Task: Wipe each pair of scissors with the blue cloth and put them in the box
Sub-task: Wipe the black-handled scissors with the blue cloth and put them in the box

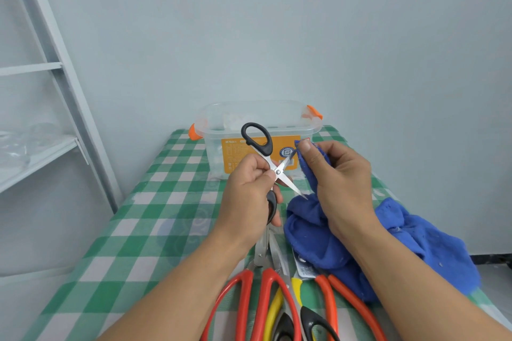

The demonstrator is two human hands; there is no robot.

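My left hand [248, 191] grips small black-handled scissors [259, 144] with the blades spread wide, one handle loop up and the other inside my fingers. My right hand [338, 174] pinches a fold of the blue cloth [310, 232] around the upper blade; the lower blade tip points at the cloth. The clear plastic box [257, 116] with orange clips stands just behind, open at the top. Several more scissors lie in front of me: a red-handled pair [257, 293], a yellow-and-black pair [279, 310] and another red-handled pair [329, 293] partly under the cloth.
A green-and-white checked cloth covers the small table [166, 202]. A grey metal shelf frame [50, 69] stands to the left. The wall rises close behind the box. The table's right edge runs under the blue cloth.
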